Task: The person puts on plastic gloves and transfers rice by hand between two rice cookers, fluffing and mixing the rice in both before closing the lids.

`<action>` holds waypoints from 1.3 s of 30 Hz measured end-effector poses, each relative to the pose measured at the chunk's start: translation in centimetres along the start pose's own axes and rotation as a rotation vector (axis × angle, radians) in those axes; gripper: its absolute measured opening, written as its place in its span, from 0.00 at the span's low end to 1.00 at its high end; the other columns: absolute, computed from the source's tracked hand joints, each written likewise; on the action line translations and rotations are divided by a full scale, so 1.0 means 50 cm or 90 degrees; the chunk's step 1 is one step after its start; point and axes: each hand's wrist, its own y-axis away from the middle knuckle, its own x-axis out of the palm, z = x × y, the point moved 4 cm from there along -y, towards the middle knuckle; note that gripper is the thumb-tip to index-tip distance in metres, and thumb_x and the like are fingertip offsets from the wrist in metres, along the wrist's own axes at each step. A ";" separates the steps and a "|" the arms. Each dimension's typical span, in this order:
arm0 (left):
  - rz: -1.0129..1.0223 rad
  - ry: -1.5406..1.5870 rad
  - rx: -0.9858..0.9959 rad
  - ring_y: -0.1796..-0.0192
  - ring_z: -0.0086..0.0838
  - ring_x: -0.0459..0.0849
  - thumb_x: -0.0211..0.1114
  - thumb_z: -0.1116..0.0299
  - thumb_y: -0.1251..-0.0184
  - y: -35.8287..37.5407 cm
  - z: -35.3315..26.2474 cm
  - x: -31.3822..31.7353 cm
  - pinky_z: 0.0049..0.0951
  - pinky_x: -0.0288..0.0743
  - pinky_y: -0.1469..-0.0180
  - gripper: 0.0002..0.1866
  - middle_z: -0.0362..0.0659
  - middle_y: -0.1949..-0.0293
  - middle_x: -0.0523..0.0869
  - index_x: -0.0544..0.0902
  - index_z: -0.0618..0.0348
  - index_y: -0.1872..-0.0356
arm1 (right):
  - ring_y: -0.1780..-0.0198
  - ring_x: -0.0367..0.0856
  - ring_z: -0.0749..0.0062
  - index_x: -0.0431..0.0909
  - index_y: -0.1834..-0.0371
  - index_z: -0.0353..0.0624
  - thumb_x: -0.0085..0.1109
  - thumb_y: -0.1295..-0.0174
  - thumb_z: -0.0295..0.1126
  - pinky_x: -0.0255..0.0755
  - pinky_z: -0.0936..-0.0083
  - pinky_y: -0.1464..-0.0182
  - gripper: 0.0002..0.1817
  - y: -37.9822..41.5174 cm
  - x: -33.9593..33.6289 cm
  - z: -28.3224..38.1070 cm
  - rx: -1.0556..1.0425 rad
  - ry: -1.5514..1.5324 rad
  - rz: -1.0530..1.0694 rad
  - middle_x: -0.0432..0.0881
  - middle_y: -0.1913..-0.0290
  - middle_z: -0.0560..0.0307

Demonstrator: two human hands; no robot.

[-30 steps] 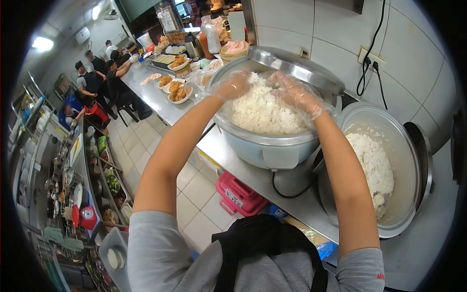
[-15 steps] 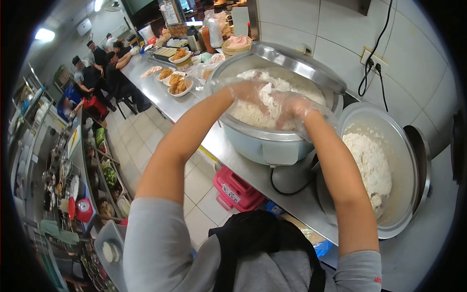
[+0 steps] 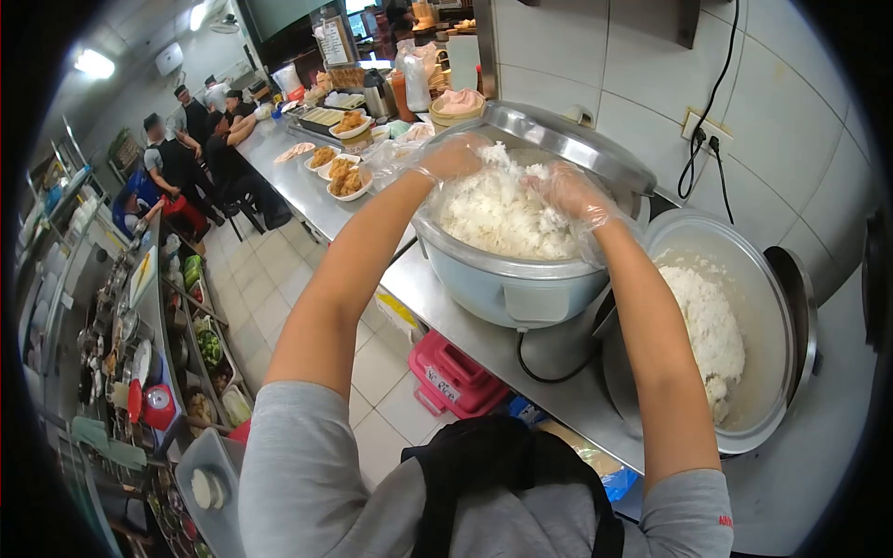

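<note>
White rice (image 3: 507,219) fills a large light-blue cooker (image 3: 474,284) on the steel counter. Both my hands wear clear plastic gloves. At the back left of the rice is my left hand (image 3: 458,156), bent over the rice, its fingertips partly hidden. My right hand (image 3: 569,193) is over the right part of the same rice, with its fingers curled against a raised clump between the hands. Whether either hand grips rice is hard to tell. The metal lid (image 3: 567,139) leans behind them at the cooker's back rim.
To the right stands a second pot (image 3: 767,372) with rice, a dark lid (image 3: 795,307) behind it. Bowls of fried food (image 3: 346,177) line the counter at the left. Below is a pink container (image 3: 456,377). Several people are at the far left, and black cords (image 3: 693,163) hang on the wall.
My hands have moved up and apart toward the back of the cooker, and more of the rice in front now shows. The camera view has shifted slightly.
</note>
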 end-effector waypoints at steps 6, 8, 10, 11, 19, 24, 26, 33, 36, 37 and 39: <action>-0.056 -0.071 -0.185 0.38 0.41 0.64 0.56 0.42 0.47 0.020 -0.053 -0.008 0.32 0.58 0.38 0.34 0.50 0.41 0.68 0.70 0.56 0.45 | 0.47 0.71 0.52 0.68 0.48 0.34 0.52 0.45 0.51 0.65 0.68 0.46 0.31 -0.015 0.015 0.008 0.043 0.158 0.045 0.74 0.50 0.41; 0.019 -0.083 -0.163 0.39 0.41 0.66 0.56 0.44 0.47 0.038 -0.090 -0.054 0.33 0.58 0.38 0.34 0.51 0.42 0.69 0.69 0.57 0.44 | 0.44 0.69 0.53 0.66 0.45 0.36 0.52 0.43 0.44 0.64 0.71 0.43 0.27 0.007 -0.001 0.032 -0.090 0.097 0.049 0.72 0.47 0.43; 0.095 -0.094 -0.140 0.40 0.42 0.67 0.57 0.46 0.47 0.037 -0.064 -0.045 0.33 0.59 0.39 0.34 0.52 0.44 0.70 0.68 0.58 0.43 | 0.44 0.69 0.53 0.65 0.44 0.37 0.52 0.43 0.40 0.63 0.71 0.43 0.26 -0.017 0.030 -0.030 -0.125 0.098 0.010 0.71 0.46 0.42; 0.048 -0.112 -0.065 0.42 0.43 0.69 0.58 0.48 0.46 0.013 -0.022 -0.025 0.34 0.61 0.41 0.32 0.53 0.45 0.72 0.69 0.59 0.45 | 0.43 0.68 0.54 0.65 0.43 0.38 0.52 0.44 0.36 0.62 0.71 0.42 0.25 -0.025 0.038 -0.049 -0.166 0.101 -0.029 0.70 0.45 0.42; -0.092 -0.069 -0.040 0.50 0.46 0.75 0.57 0.55 0.43 0.000 -0.042 -0.015 0.38 0.67 0.48 0.23 0.55 0.52 0.76 0.73 0.62 0.52 | 0.54 0.76 0.61 0.75 0.58 0.38 0.60 0.51 0.34 0.67 0.71 0.50 0.17 -0.010 -0.021 0.024 -0.101 -0.006 0.022 0.77 0.59 0.44; -0.193 -0.042 -0.139 0.53 0.46 0.77 0.60 0.58 0.48 0.035 -0.088 -0.049 0.40 0.69 0.52 0.19 0.56 0.61 0.79 0.74 0.62 0.59 | 0.56 0.76 0.62 0.73 0.53 0.40 0.70 0.62 0.37 0.68 0.73 0.51 0.30 0.005 -0.019 0.022 -0.052 0.011 0.147 0.78 0.59 0.47; -0.105 -0.057 -0.133 0.54 0.45 0.78 0.60 0.61 0.50 0.025 -0.075 -0.060 0.39 0.70 0.52 0.18 0.56 0.62 0.80 0.74 0.63 0.60 | 0.54 0.76 0.62 0.69 0.48 0.40 0.72 0.67 0.38 0.67 0.73 0.50 0.38 0.003 -0.011 0.002 -0.029 0.122 0.220 0.78 0.58 0.47; -0.015 0.143 -0.182 0.58 0.45 0.79 0.58 0.65 0.50 0.022 -0.026 -0.048 0.39 0.70 0.57 0.16 0.57 0.67 0.80 0.74 0.65 0.61 | 0.68 0.80 0.64 0.62 0.41 0.36 0.68 0.67 0.28 0.74 0.73 0.67 0.42 0.011 0.047 -0.078 0.175 0.170 0.282 0.79 0.60 0.48; -0.065 -0.055 -0.117 0.59 0.43 0.80 0.59 0.56 0.47 0.018 -0.053 -0.059 0.40 0.71 0.59 0.20 0.57 0.68 0.80 0.74 0.63 0.60 | 0.78 0.78 0.67 0.69 0.47 0.35 0.62 0.61 0.25 0.72 0.75 0.76 0.31 -0.018 0.038 -0.082 0.070 0.191 0.205 0.79 0.68 0.51; -0.066 -0.056 -0.113 0.59 0.43 0.80 0.59 0.56 0.47 0.020 -0.061 -0.059 0.40 0.71 0.59 0.20 0.57 0.68 0.80 0.74 0.63 0.60 | 0.78 0.78 0.67 0.69 0.47 0.35 0.62 0.61 0.25 0.72 0.75 0.76 0.31 -0.020 0.033 -0.090 0.072 0.191 0.201 0.79 0.68 0.51; -0.027 -0.192 -0.035 0.60 0.41 0.80 0.59 0.44 0.47 0.028 -0.095 -0.051 0.37 0.72 0.56 0.30 0.52 0.62 0.81 0.76 0.62 0.55 | 0.80 0.77 0.66 0.73 0.53 0.36 0.64 0.59 0.29 0.72 0.75 0.77 0.26 -0.009 0.001 -0.072 0.137 -0.035 0.191 0.79 0.72 0.53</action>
